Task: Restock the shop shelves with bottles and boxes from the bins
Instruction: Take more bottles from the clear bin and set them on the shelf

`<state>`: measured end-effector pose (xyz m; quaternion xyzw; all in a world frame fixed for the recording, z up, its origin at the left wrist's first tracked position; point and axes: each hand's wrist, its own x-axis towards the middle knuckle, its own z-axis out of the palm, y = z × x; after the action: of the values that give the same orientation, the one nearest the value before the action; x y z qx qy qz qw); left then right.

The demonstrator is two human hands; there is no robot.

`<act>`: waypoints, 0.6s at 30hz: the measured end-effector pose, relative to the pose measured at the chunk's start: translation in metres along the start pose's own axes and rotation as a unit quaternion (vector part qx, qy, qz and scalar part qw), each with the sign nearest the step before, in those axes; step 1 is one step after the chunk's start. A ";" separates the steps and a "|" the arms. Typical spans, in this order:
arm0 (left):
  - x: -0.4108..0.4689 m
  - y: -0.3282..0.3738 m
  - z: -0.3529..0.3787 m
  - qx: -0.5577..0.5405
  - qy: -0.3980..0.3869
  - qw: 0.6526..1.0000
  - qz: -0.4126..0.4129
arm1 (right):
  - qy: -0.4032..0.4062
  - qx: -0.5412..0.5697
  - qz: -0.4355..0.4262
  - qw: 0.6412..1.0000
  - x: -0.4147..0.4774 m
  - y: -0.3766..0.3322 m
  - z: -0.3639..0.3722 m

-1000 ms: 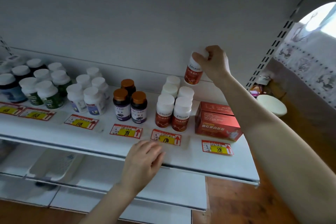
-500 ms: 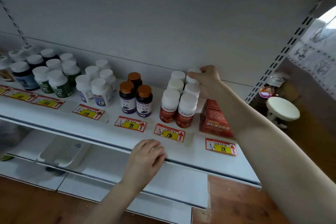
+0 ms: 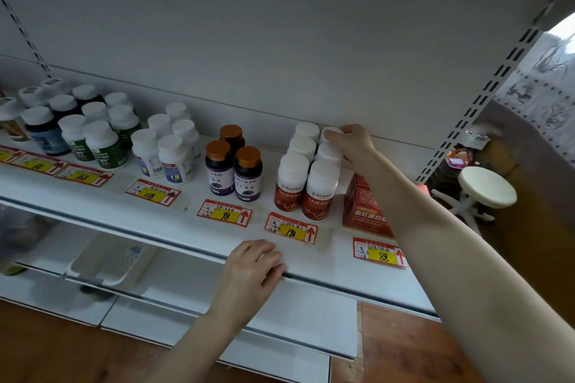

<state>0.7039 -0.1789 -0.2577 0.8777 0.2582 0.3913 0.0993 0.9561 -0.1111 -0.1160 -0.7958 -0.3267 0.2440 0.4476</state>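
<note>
Bottles of white plastic with white caps and orange-red labels (image 3: 322, 193) stand in two files on the white metal shelf (image 3: 193, 227), behind the red-and-yellow price tag marked 198 (image 3: 291, 232). The rearmost right bottle (image 3: 330, 133) stands close to the back panel, and the right hand (image 3: 353, 144) grips its cap with curled fingers. Just beside the group sits a red cardboard box (image 3: 365, 211), partly hidden by the forearm. The left hand (image 3: 252, 264) rests on the shelf's front edge, fingers loosely bent, holding nothing.
</note>
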 end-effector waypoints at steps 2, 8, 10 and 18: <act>0.001 0.001 -0.001 -0.003 -0.001 1.000 0.002 | 0.008 -0.025 -0.017 0.999 -0.002 0.000 -0.002; 0.004 0.004 -0.008 0.023 -0.041 0.999 0.017 | 0.041 -0.066 -0.109 0.991 -0.013 -0.005 -0.008; 0.009 0.006 -0.014 0.030 -0.047 0.998 0.027 | 0.056 -0.082 -0.153 0.983 -0.020 -0.013 -0.005; 0.021 -0.008 -0.068 0.044 -0.014 0.999 0.016 | -0.004 -0.131 -0.302 0.944 -0.061 -0.065 0.058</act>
<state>0.6624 -0.1625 -0.2017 0.8907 0.2600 0.3683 0.0579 0.8563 -0.0988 -0.0809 -0.7102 -0.5827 0.0560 0.3911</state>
